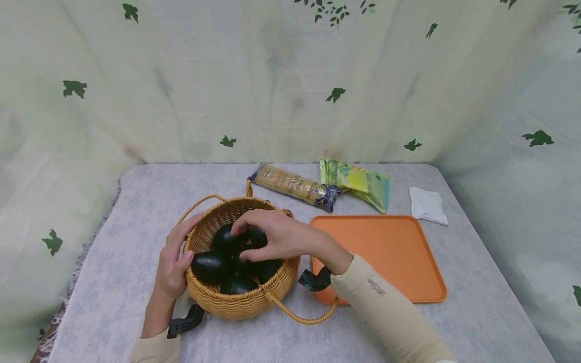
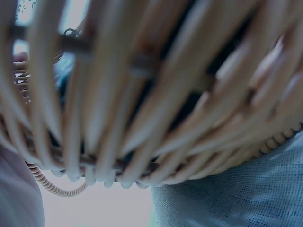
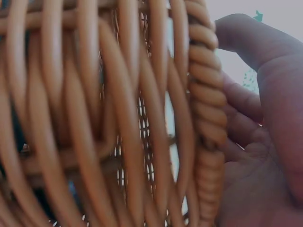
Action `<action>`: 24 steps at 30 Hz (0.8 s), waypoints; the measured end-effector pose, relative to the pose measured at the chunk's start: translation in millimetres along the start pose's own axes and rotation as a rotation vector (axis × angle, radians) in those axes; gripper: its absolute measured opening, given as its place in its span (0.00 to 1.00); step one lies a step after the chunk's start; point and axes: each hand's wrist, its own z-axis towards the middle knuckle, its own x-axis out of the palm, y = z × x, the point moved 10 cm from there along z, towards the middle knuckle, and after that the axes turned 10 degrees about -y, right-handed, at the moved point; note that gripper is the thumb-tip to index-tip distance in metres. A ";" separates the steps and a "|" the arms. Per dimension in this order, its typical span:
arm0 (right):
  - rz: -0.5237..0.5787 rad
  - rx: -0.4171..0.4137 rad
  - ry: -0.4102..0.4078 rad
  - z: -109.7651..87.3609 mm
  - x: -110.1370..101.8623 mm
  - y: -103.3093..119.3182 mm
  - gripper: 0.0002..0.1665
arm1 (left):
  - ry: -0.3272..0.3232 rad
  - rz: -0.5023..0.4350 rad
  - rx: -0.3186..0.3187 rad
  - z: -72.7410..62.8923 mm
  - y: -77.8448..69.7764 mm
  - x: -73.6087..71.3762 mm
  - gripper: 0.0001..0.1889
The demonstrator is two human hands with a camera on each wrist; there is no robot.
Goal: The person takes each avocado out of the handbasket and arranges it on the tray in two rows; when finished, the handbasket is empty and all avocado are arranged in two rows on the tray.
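A round wicker basket [image 1: 240, 305] holds several glossy, dark avocados [image 1: 211, 267]. My left hand [image 1: 172, 259] grips the basket's left side, its thumb over the rim beside the nearest avocado and its fingers along the outer wall. Over the basket, my right hand [image 1: 277, 234] reaches in from the right, with thumb and index finger bent apart and their tips right at the avocados in the middle. The left wrist view is filled by blurred basket weave [image 2: 109, 94]. In the right wrist view, the right hand's thumb [image 3: 284, 104] shows beyond the braided rim [image 3: 207, 94].
Right of the basket lies an orange tray [image 1: 386, 257], partly under the right forearm. A basket handle [image 1: 308, 321] hangs over the tray's near left corner. Behind are a pasta packet [image 1: 295, 186], a green-yellow packet [image 1: 358, 181] and a white packet [image 1: 428, 205].
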 end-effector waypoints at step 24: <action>0.022 -0.021 0.164 17.8 31.5 -4.5 0.25 | 0.002 -0.004 -0.002 -0.8 0.2 0.4 0.30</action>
